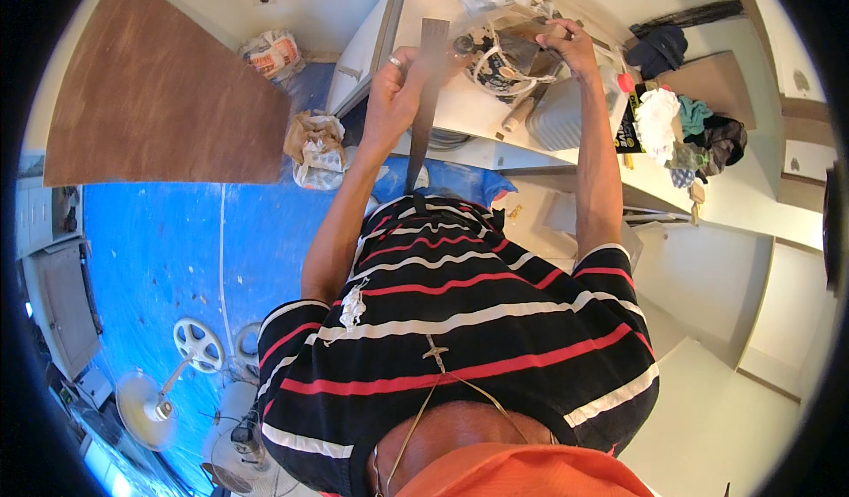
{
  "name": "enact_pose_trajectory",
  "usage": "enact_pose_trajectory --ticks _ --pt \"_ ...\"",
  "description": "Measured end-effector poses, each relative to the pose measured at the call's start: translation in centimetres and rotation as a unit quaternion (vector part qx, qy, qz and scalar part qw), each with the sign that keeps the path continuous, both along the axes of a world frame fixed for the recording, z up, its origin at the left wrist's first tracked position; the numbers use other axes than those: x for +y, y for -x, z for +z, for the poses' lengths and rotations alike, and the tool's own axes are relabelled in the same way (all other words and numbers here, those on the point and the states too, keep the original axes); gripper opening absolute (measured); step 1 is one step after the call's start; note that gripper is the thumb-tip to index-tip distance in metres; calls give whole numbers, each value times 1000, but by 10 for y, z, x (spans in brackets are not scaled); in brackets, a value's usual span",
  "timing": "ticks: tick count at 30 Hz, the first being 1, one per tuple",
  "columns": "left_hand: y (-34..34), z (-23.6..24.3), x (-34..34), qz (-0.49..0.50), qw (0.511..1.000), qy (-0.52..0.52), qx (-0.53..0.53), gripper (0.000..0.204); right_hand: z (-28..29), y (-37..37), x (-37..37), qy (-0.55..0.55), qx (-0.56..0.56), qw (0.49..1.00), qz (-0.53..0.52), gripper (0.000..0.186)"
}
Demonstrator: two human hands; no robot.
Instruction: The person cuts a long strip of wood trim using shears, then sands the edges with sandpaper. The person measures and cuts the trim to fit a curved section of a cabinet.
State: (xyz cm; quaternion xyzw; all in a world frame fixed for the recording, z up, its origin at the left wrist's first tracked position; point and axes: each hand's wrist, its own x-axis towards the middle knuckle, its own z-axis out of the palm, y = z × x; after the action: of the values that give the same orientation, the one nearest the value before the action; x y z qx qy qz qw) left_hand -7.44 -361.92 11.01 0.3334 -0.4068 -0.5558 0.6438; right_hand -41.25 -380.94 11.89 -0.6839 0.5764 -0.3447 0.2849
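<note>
My left hand [395,95] is closed around a long, narrow dark-brown strip [428,99]. The strip stands nearly upright in view, its lower end reaching down to my shirt. A brownish blur spreads from beside the strip toward my right hand [570,48], and I cannot tell what it is. The right hand is raised over the counter with its fingers pinched together; what they hold is not clear. Below and between the hands, a clear plastic bag or wrap [513,24] and a white looped cord or strap [508,72] lie in a jumble on the white counter [482,124].
A large brown board [168,90] leans at the left above a blue floor covering [150,249]. Paper bags [317,148] sit near the cabinet. Cloths [659,126] and a dark cap [659,50] lie at the right. A pedestal lamp [146,409] stands at lower left.
</note>
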Motion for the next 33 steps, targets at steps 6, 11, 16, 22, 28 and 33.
enact_pose_trajectory --ticks 6,11,16,22,28,33 --pt "18 -4 -12 -11 999 11 -30 16 30 26 30 104 -133 984 -48 47" --pt "46 -1 -18 -44 998 -2 38 15 7 13 32 74 -698 712 16 43" --pt "58 16 -21 -10 998 57 6 13 3 -36 56 -3 -750 660 43 54" --pt "74 32 -16 14 995 86 -41 13 43 -91 123 -29 -696 717 -31 62" --pt "97 47 -4 48 979 153 -129 14 81 -102 149 39 -608 790 -69 58" --pt "119 64 19 115 962 170 -182 16 103 -96 166 15 -642 767 2 39"
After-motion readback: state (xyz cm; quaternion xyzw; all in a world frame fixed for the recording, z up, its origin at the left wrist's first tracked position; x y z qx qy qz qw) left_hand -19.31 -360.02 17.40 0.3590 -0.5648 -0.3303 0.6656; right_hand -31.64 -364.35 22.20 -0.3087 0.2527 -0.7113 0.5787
